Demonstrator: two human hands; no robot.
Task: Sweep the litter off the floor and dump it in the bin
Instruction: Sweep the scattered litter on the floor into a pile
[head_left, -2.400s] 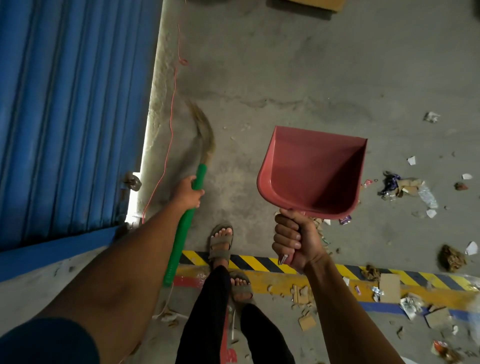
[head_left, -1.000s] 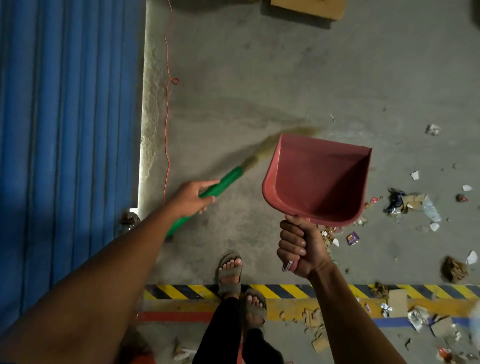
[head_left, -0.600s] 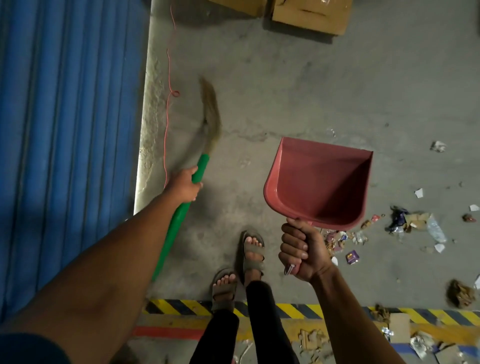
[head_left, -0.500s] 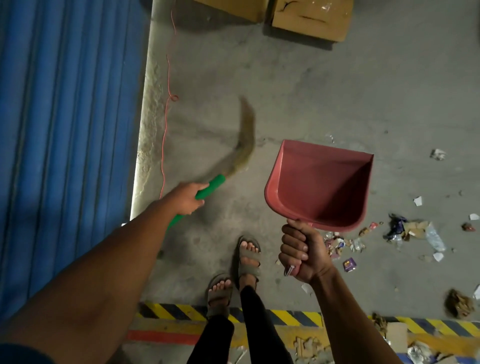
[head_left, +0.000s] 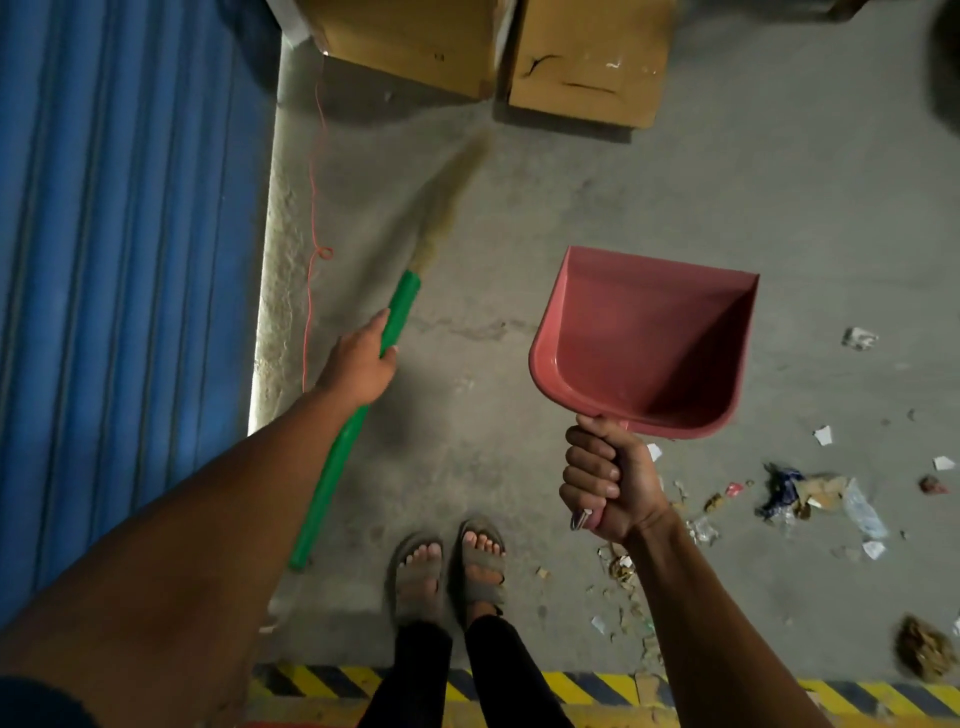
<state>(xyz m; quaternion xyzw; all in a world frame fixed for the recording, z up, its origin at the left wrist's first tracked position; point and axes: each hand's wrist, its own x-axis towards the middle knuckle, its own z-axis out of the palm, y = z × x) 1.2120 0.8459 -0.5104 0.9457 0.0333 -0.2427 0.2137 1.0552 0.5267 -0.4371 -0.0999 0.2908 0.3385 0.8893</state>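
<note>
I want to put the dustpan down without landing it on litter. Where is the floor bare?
Bare concrete lies between the broom, the cardboard boxes and the dustpan, and on beyond the dustpan's open edge. It is crowded on the right: scraps and wrappers spread from beside the right hand toward the striped floor tape.
</note>
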